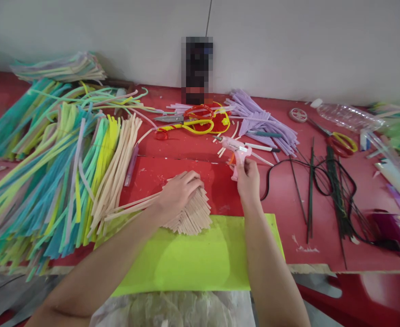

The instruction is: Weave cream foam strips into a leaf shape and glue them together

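Note:
My right hand [248, 179] grips a pink hot glue gun [242, 152] by its handle, with the nozzle pointing to the left. The gun is raised a little over the red table. Curled over the top of a fan of beige pipe cleaners [197, 213], my left hand [182, 188] has its fingers close together, and the fingertips are partly hidden. The beige piece has a neat row of trimmed ends and lies at the back edge of a lime-green sheet [193, 263]. A few long beige stems stick out to the left of the hand.
Bundles of coloured pipe cleaners [67, 181] cover the left side. Scissors [189, 122] and lilac pipe cleaners [261, 120] lie behind. To the right are a black cord [271, 170], dark green stems [334, 195], more scissors [339, 138] and a plastic bottle [350, 116].

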A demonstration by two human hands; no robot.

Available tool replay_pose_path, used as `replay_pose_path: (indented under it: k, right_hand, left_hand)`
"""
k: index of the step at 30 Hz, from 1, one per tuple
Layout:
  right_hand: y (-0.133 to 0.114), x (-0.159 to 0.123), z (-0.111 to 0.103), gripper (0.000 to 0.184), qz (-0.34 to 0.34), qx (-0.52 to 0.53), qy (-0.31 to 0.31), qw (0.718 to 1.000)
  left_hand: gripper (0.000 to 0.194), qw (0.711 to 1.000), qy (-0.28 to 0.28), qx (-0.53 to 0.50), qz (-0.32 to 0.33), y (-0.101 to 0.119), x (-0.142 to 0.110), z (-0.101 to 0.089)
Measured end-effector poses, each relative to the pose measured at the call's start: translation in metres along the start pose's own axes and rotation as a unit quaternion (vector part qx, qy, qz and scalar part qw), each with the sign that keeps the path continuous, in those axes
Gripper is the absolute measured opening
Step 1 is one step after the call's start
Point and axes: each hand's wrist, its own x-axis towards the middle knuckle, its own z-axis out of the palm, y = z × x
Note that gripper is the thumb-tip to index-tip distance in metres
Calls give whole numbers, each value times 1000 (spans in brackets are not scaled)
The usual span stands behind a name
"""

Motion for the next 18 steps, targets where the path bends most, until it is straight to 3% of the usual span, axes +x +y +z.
replay_pose_path:
  k: [18]
  right_hand:
    - [6,4,0,41,-3,-4,1,1000]
  left_hand:
    - [21,1000,5,3,-8,2,-1,-1]
